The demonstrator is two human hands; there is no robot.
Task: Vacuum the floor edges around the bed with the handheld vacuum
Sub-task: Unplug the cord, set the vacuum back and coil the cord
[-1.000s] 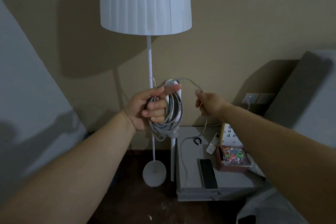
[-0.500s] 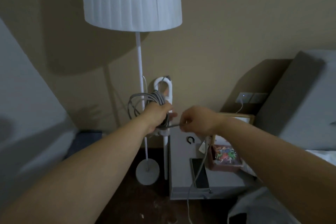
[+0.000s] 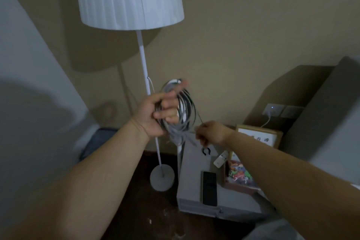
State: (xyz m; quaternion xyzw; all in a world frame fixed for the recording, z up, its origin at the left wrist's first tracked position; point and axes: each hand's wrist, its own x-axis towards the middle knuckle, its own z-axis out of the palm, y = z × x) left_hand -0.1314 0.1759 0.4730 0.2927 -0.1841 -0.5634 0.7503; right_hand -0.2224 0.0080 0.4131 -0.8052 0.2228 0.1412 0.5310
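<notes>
— How do your arms lie?
— Both of your bare forearms reach forward from the lower corners and converge toward the middle; the left wrist sits higher than the right.
— And your left hand (image 3: 155, 115)?
— Its fingers curl round a coiled grey cable (image 3: 183, 115), the thumb raised at the top of the loops.
— Your right hand (image 3: 211, 134)?
— It sits lower, just beside the coil, back turned up, fingertips pinching one strand of that cable.
</notes>
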